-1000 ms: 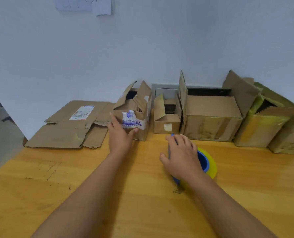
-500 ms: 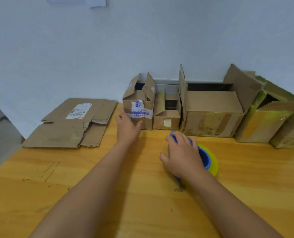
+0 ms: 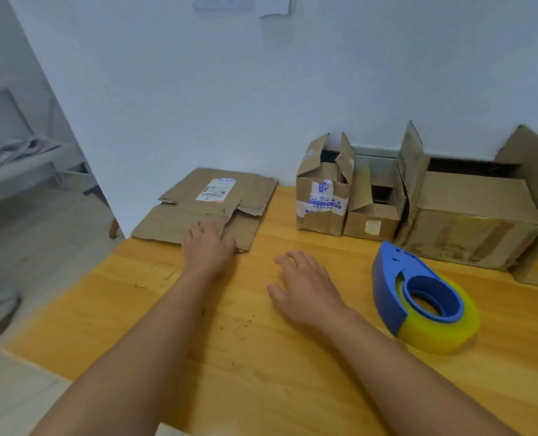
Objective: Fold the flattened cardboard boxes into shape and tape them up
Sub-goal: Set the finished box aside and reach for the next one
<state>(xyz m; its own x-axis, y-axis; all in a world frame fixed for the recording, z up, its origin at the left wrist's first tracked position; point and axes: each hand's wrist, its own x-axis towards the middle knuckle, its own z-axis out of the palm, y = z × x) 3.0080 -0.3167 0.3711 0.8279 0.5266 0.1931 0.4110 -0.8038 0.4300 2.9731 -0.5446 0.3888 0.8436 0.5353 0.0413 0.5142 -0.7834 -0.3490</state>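
A stack of flattened cardboard boxes [image 3: 211, 199] with a white label lies at the table's far left corner against the wall. My left hand [image 3: 206, 250] rests on the stack's near edge, fingers on the cardboard. My right hand [image 3: 305, 284] hovers low over the bare wood with relaxed fingers, holding nothing. A blue tape dispenser [image 3: 418, 291] with a yellow tape roll lies on the table to the right of that hand. A small folded box [image 3: 322, 196] with blue-printed tape stands by the wall, its top flaps up.
More folded boxes line the wall to the right: a small one [image 3: 373, 212] and a large one [image 3: 472, 221]. The wooden table [image 3: 261, 357] ends at the left, with floor and a shelf [image 3: 19, 165] beyond it.
My left hand left the small taped box and moved left onto the flattened stack. My right hand came off the tape dispenser and shifted left. The view swung left.
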